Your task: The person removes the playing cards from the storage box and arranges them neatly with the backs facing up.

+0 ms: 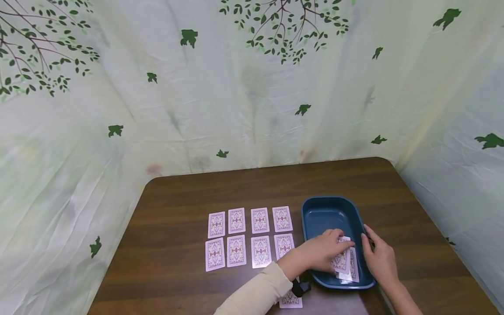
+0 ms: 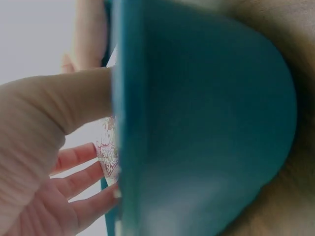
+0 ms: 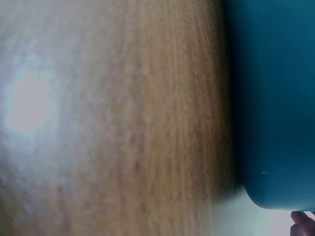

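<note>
On the right of the table in the head view lies a blue tray (image 1: pixel 330 218). My left hand (image 1: pixel 324 253) reaches into it and holds a purple-backed playing card (image 1: pixel 341 263) between thumb and fingers. Under that card, another playing card (image 1: pixel 355 267) lies partly covered on the tray floor. In the left wrist view, the tray's outer wall (image 2: pixel 211 113) hides much of the card (image 2: pixel 108 150) and some fingertips. My right hand (image 1: pixel 381 258) grips the tray's right rim, its thumb at the edge.
Two rows of face-down playing cards (image 1: pixel 236 250) lie left of the tray. Closer to the front, another card (image 1: pixel 290 301) is partly hidden behind the left forearm. The brown wooden table (image 1: pixel 173 205) meets a leaf-printed curtain (image 1: pixel 252 131) at its far edge.
</note>
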A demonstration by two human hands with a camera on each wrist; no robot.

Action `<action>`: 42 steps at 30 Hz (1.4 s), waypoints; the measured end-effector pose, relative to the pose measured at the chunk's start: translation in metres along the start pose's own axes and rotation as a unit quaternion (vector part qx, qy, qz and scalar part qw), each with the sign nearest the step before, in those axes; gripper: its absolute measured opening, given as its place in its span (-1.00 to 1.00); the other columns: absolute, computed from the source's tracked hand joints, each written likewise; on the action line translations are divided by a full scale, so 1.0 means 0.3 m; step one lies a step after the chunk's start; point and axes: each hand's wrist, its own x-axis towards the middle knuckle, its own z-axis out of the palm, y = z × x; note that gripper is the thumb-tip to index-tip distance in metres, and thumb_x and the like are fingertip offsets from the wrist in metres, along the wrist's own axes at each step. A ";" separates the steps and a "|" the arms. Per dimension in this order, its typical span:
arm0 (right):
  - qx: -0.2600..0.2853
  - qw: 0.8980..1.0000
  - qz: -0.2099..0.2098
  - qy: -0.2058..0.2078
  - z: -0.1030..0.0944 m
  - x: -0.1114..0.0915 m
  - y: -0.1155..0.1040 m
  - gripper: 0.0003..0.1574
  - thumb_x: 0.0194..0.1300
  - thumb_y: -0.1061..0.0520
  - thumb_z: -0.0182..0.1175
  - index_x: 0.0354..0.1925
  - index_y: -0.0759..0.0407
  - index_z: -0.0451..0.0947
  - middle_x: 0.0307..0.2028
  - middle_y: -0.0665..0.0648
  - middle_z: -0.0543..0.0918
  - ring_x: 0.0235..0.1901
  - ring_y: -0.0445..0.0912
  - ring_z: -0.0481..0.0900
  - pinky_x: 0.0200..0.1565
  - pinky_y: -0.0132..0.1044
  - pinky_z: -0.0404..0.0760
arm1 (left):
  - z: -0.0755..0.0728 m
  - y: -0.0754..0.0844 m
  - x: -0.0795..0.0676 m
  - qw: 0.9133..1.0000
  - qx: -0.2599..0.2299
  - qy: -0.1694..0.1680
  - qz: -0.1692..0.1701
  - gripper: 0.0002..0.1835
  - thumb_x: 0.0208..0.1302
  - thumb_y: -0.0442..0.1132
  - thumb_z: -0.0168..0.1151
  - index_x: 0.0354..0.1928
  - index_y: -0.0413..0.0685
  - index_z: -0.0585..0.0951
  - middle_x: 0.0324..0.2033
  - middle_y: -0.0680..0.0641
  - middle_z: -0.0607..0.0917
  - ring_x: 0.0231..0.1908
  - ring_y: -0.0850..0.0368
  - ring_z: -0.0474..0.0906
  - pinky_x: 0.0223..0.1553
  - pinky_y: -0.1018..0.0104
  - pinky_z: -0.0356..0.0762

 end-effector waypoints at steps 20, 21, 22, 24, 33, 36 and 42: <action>0.005 0.999 -0.026 0.034 0.007 0.007 0.009 -0.60 0.26 0.28 0.10 0.06 0.41 0.46 -0.16 0.44 0.58 -0.34 0.21 0.56 -0.32 0.13 0.43 | -0.100 -0.098 -0.190 0.990 -0.033 0.139 -0.015 -0.18 -0.06 0.03 0.43 0.29 0.09 0.32 0.19 -0.16 0.27 0.13 0.05 0.22 0.10 0.42 0.24; 0.005 0.999 -0.024 0.032 0.007 0.008 0.008 -0.60 0.27 0.28 0.10 0.07 0.41 0.46 -0.16 0.44 0.57 -0.34 0.20 0.56 -0.32 0.13 0.43 | -0.104 -0.100 -0.195 0.989 -0.032 0.140 -0.019 -0.17 -0.07 0.03 0.43 0.29 0.09 0.32 0.19 -0.17 0.27 0.14 0.04 0.22 0.11 0.41 0.24; 0.004 0.999 -0.022 0.031 0.007 0.008 0.007 -0.60 0.27 0.27 0.10 0.07 0.41 0.46 -0.15 0.44 0.57 -0.33 0.21 0.56 -0.32 0.13 0.43 | -0.105 -0.103 -0.199 0.989 -0.033 0.140 -0.023 -0.17 -0.07 0.03 0.43 0.29 0.08 0.33 0.19 -0.17 0.27 0.15 0.03 0.21 0.11 0.40 0.24; 0.004 0.999 -0.016 0.028 0.007 0.007 0.005 -0.59 0.28 0.27 0.09 0.07 0.41 0.45 -0.13 0.44 0.56 -0.30 0.23 0.56 -0.30 0.14 0.43 | -0.099 -0.110 -0.211 0.989 -0.038 0.138 -0.032 -0.16 -0.09 0.03 0.45 0.29 0.07 0.33 0.19 -0.17 0.27 0.16 0.02 0.20 0.11 0.39 0.24; 0.000 1.000 -0.002 0.016 0.008 -0.005 0.002 -0.58 0.30 0.24 0.07 0.09 0.42 0.43 -0.09 0.45 0.53 -0.26 0.27 0.55 -0.29 0.15 0.42 | -0.044 -0.150 -0.298 0.987 -0.062 0.140 -0.056 -0.15 -0.14 0.02 0.48 0.27 0.08 0.36 0.17 -0.15 0.31 0.14 0.05 0.24 0.11 0.37 0.26; 0.000 1.000 -0.001 0.014 0.012 -0.005 0.005 -0.58 0.29 0.25 0.08 0.09 0.41 0.43 -0.10 0.45 0.54 -0.27 0.25 0.56 -0.29 0.14 0.43 | -0.021 -0.166 -0.338 0.985 -0.063 0.146 -0.063 -0.15 -0.15 0.01 0.49 0.26 0.04 0.38 0.16 -0.16 0.33 0.15 0.04 0.25 0.13 0.34 0.24; 0.001 1.000 -0.001 0.012 0.012 -0.003 0.008 -0.58 0.30 0.24 0.08 0.10 0.41 0.43 -0.09 0.45 0.53 -0.24 0.26 0.55 -0.26 0.15 0.44 | 0.018 -0.184 -0.409 0.985 -0.055 0.146 -0.078 -0.16 -0.16 0.00 0.49 0.23 -0.09 0.41 0.16 -0.19 0.35 0.16 0.01 0.28 0.15 0.30 0.23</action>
